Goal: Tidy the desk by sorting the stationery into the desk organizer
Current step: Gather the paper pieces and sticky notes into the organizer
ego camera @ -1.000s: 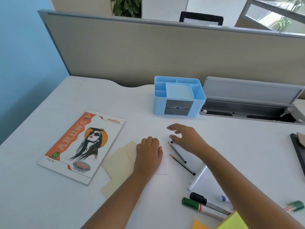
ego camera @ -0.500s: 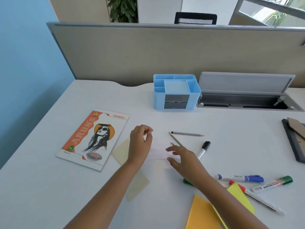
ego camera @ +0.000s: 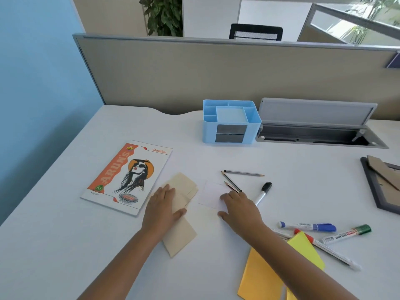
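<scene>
Scanning from the left, we find the desk bounded by a blue wall on that side and by a beige partition along its far edge. A broad bare strip of desk lies between the wall and the notebook, which lies flat with its orange cover up.

Just right of the notebook we press our left hand palm down, fingers straight, on a loose stack of cream paper slips (the stack fans out beyond our fingertips and below our wrist).

Further right, our right hand rests flat, fingers extended and gripping nothing, on the near right corner of a white paper sheet. Three pencils lie at the sheet's far right edge; a black marker lies just beside our knuckles.

At the back, well apart from both hands, the blue desk organizer stands upright, with open desk in front of it.

To the right, a blue marker, a green-capped marker and a red-tipped marker lie near yellow and orange paper. A dark picture frame sits at the right edge.
</scene>
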